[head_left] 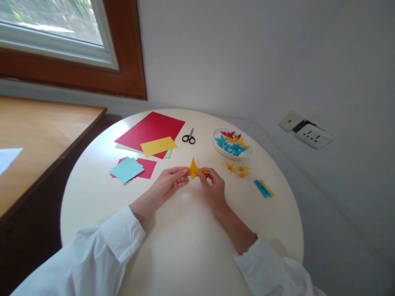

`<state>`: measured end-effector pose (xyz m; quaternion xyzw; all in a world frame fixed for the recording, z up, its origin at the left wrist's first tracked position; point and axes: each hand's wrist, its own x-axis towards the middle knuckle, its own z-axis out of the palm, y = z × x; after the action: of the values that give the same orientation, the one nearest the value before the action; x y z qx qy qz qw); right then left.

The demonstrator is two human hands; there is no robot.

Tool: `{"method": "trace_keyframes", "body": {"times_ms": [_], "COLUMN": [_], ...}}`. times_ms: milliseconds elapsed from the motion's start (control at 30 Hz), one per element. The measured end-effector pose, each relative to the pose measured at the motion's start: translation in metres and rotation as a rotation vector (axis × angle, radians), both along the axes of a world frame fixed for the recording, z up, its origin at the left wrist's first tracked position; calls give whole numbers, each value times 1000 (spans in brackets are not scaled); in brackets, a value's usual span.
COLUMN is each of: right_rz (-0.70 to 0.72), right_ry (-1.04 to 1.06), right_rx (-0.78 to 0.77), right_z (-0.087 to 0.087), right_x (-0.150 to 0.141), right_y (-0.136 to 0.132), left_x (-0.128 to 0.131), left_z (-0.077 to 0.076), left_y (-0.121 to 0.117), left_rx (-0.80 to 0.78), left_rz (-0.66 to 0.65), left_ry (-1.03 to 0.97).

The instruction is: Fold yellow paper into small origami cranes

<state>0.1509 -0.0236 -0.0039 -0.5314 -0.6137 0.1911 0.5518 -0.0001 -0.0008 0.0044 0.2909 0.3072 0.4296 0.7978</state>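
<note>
Between my two hands, just above the round white table (173, 242), is a yellow origami crane (194, 168) with a pointed part standing up in its middle. My left hand (171, 181) pinches its left end between thumb and fingers. On the other side, the thumb and fingers of my right hand (212, 185) close on its right end. Several finished yellow paper cranes (239, 169) lie just right of my right hand. Behind them a white round dish (216, 150) holds folded paper pieces in red, yellow and blue.
Black-handled scissors (189, 136) lie behind my hands. Large red sheets (148, 131), a yellow rectangle (159, 146) and light blue squares (126, 169) are at the left. Narrow blue and yellow paper pieces (263, 188) lie near the right edge. A wooden desk (46, 131) stands further left.
</note>
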Motion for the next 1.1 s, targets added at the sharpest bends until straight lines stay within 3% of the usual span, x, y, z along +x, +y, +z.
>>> {"method": "trace_keyframes", "body": {"times_ms": [300,767,867,1000,1100], "right_rz": [-56,-52,15,225,363], "right_ry": [59,143,287,485,515], "right_rx": [-72,-146,-133,-85,-180], "right_z": [-4,-4,-2,3,4], "right_x": [3,4,3,5,11], "right_y": [4,6,6,7,8], "left_x": [2,2,2,2,1], "left_z": [5,6,9,11,10], "left_y": [0,1,1,0,0], "left_rx": [-33,1,89,281,429], "left_rz": [161,237,248,223,174], "left_ry": [68,85,201,363,478]}}
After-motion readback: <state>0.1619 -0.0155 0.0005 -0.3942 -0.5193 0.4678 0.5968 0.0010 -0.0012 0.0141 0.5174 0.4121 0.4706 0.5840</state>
